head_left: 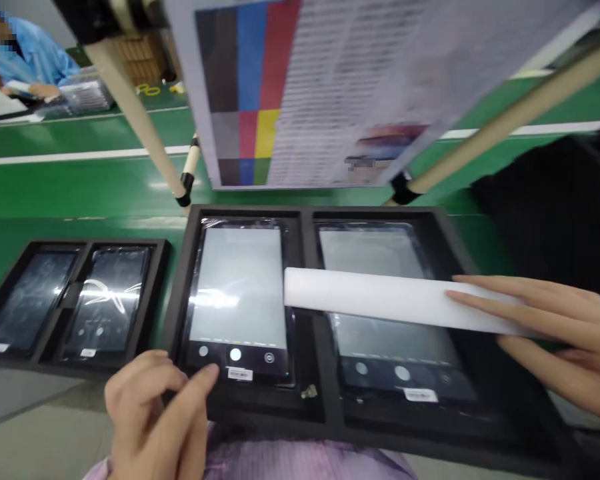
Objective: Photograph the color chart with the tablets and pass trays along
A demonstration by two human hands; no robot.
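A black foam tray (307,320) in front of me holds two phones. The left phone (240,300) shows a bright camera screen; the right phone (380,313) shows a dimmer one. My left hand (153,413) curls at the tray's near left corner, fingertips touching the left phone's lower edge. My right hand (550,333) holds one end of a white foam strip (380,297) that lies across the right phone and reaches the left one.
A second black tray (73,300) with two dark phones sits to the left on the green bench. A colour test chart (300,87) hangs overhead between cream tubes (135,113). Another person in blue (30,57) works at the far left.
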